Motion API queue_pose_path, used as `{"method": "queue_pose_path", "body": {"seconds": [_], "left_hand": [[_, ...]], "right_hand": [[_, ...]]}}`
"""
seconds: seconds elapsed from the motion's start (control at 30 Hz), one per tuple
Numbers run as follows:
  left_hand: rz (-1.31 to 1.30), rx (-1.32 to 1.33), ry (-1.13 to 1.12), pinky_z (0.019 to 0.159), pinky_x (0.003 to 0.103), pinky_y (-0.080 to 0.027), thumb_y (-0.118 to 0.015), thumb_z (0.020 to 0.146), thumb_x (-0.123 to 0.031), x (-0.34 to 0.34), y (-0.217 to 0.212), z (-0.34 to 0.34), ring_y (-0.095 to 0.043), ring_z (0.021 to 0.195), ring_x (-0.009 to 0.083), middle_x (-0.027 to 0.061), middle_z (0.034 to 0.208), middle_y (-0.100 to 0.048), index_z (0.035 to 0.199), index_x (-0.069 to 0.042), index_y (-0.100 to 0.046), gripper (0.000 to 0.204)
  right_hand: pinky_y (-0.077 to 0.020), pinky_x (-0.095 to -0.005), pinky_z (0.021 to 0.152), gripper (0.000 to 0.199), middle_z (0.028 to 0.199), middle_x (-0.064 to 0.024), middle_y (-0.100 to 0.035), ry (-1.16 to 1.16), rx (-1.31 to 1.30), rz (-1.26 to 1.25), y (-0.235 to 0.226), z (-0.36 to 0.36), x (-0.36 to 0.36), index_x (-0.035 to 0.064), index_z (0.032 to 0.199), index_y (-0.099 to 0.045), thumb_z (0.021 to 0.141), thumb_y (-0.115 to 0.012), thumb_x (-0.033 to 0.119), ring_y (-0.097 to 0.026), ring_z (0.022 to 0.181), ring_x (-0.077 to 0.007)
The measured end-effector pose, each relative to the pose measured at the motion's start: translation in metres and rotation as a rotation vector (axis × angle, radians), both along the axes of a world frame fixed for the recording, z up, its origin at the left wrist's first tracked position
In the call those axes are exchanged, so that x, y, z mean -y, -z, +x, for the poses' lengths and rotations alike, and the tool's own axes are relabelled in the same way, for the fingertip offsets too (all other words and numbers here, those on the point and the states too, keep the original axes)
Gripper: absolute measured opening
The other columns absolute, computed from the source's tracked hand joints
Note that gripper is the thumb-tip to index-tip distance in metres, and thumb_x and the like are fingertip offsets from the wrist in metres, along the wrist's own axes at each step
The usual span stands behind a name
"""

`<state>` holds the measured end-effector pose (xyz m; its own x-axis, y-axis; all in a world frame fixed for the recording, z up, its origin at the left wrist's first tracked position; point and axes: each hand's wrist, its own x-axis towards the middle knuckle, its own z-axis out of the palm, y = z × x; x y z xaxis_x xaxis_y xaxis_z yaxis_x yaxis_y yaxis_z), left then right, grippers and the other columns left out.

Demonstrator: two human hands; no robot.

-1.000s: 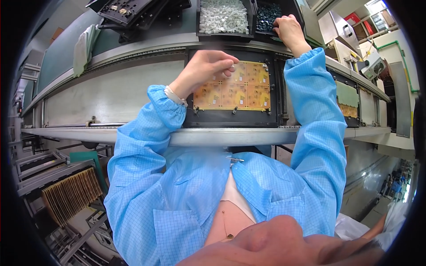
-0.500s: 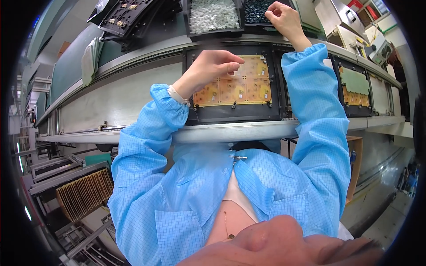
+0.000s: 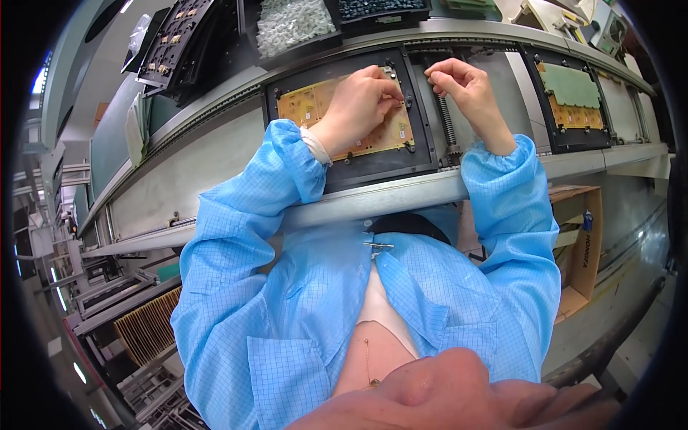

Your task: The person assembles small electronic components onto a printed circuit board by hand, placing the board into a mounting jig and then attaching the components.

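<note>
My left hand [image 3: 358,107] is over the yellow-orange circuit board panel [image 3: 297,106], its fingers curled and thumb and forefinger pinched close to the panel's right part. Whatever they hold, if anything, is too small to make out. The panel lies in a black carrier frame [image 3: 421,147] on the conveyor. Just right of that frame, my right hand [image 3: 466,89] is raised with thumb and forefinger pinched together. A tiny dark speck shows at its fingertips, too small to name. My left hand and wrist hide the middle of the panel.
Beyond the conveyor rail [image 3: 387,193] stand a black bin of small white parts [image 3: 294,29] and one of dark parts [image 3: 380,7]. Black trays [image 3: 175,50] are at far left. Another carrier frame [image 3: 609,132] with a green sheet [image 3: 573,86] sits at right.
My right hand has come back from the bin of dark parts to beside the carrier frame. My left hand has moved over the panel's right part. The whole view has shifted and tilted.
</note>
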<state>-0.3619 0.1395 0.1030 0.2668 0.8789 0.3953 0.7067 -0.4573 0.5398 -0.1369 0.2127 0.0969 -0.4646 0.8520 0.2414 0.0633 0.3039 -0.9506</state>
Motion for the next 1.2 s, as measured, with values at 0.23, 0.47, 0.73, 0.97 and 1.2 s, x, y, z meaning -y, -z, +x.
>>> {"method": "queue_pose_path", "body": {"seconds": [0.23, 0.47, 0.73, 0.97, 1.2], "left_hand": [[-0.063, 0.048, -0.059, 0.078, 0.040, -0.054, -0.072, 0.079, -0.014, -0.002, -0.001, 0.000, -0.067, 0.088, 0.0307, 0.0124, 0.090, -0.070, 0.088, -0.007, -0.075, 0.012], [-0.013, 0.054, -0.070, 0.078, 0.039, -0.053, -0.074, 0.078, -0.016, -0.006, 0.006, -0.003, -0.067, 0.087, 0.0304, 0.0127, 0.090, -0.069, 0.086, -0.007, -0.076, 0.012], [-0.009, 0.040, -0.080, 0.077, 0.039, -0.053, -0.074, 0.079, -0.016, -0.004, 0.005, -0.003, -0.067, 0.085, 0.0298, 0.0113, 0.089, -0.068, 0.085, -0.007, -0.075, 0.011], [0.049, 0.040, -0.149, 0.074, 0.040, -0.053, -0.074, 0.079, -0.016, -0.001, 0.008, 0.007, -0.066, 0.083, 0.0304, 0.0109, 0.087, -0.067, 0.084, -0.007, -0.074, 0.011], [0.072, -0.067, -0.127, 0.075, 0.040, -0.053, -0.072, 0.079, -0.015, -0.012, 0.022, 0.003, -0.066, 0.083, 0.0301, 0.0105, 0.087, -0.066, 0.085, -0.007, -0.073, 0.010]], "right_hand": [[-0.0490, -0.0210, 0.073, 0.018, 0.087, -0.0012, -0.069, -0.033, 0.076, 0.102, -0.014, -0.013, 0.002, 0.0024, 0.104, -0.072, 0.094, -0.066, 0.017, -0.060, 0.080, -0.0069], [-0.0498, -0.0211, 0.074, 0.018, 0.088, -0.0014, -0.070, -0.035, 0.094, 0.143, -0.016, -0.017, 0.002, 0.0029, 0.104, -0.072, 0.094, -0.066, 0.017, -0.061, 0.082, -0.0075], [-0.0510, -0.0219, 0.075, 0.018, 0.090, -0.0027, -0.071, -0.047, 0.071, 0.119, -0.014, -0.019, 0.004, 0.0025, 0.105, -0.071, 0.094, -0.065, 0.016, -0.063, 0.082, -0.0084], [-0.0522, -0.0228, 0.076, 0.018, 0.092, -0.0039, -0.072, -0.052, 0.063, 0.094, -0.011, -0.017, 0.003, 0.0014, 0.106, -0.071, 0.093, -0.065, 0.013, -0.065, 0.085, -0.0087], [-0.0522, -0.0233, 0.076, 0.018, 0.092, -0.0035, -0.072, -0.059, 0.048, 0.070, -0.007, -0.020, -0.004, 0.0011, 0.107, -0.071, 0.094, -0.065, 0.013, -0.064, 0.084, -0.0087]]}}
